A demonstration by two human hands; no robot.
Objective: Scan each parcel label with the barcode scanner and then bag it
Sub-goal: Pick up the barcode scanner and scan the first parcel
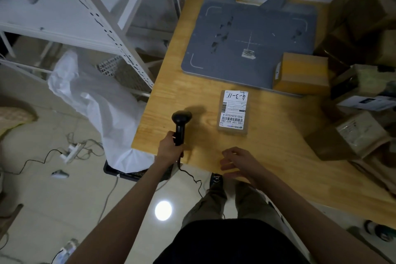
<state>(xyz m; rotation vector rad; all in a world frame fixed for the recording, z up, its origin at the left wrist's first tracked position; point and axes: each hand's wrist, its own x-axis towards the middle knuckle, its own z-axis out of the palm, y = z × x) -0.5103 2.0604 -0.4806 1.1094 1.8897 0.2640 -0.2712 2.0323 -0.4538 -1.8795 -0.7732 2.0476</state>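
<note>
A small brown parcel (233,112) lies flat on the wooden table (278,156), its white barcode label facing up. My left hand (169,149) grips the handle of a black corded barcode scanner (181,123), whose head sits to the left of the parcel. My right hand (237,162) hovers over the table's front edge, fingers loosely spread and holding nothing, a short way in front of the parcel. A large white bag (96,100) hangs open beside the table's left edge.
A grey scale platform (248,38) fills the table's far half, with a brown box (302,73) at its right corner. More cardboard parcels (353,133) pile up on the right. White metal shelving (90,13) stands to the left; cables and a power strip (69,153) lie on the floor.
</note>
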